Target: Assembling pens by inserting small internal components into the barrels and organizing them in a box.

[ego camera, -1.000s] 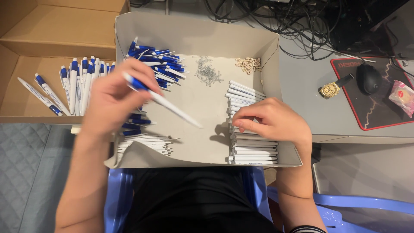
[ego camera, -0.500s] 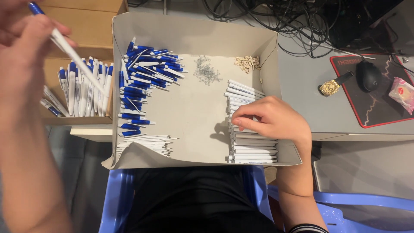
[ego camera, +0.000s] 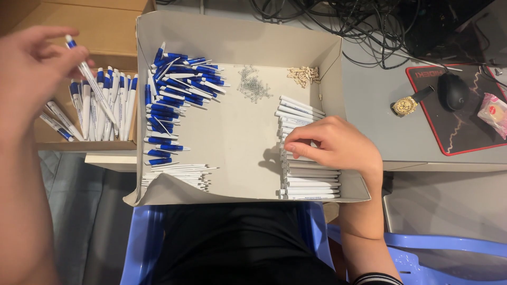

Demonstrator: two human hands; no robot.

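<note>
A small pink wrapped packet (ego camera: 494,113) with a red round mark lies far right on the mouse mat (ego camera: 465,132), just right of the black mouse (ego camera: 453,91).

A gold wristwatch (ego camera: 405,106) and a black mouse (ego camera: 453,90) on a red-edged mouse pad (ego camera: 465,132) are being kept on the grey desk (ego camera: 369,121), beside tangled black cables (ego camera: 338,21) and a pink packet (ego camera: 494,112).

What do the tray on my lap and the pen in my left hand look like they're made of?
The tray looks like plain grey-white cardboard: matte, with folded walls and a bent front flap. The pen held by the left hand looks like smooth white plastic with a blue end, probably moulded.
</note>
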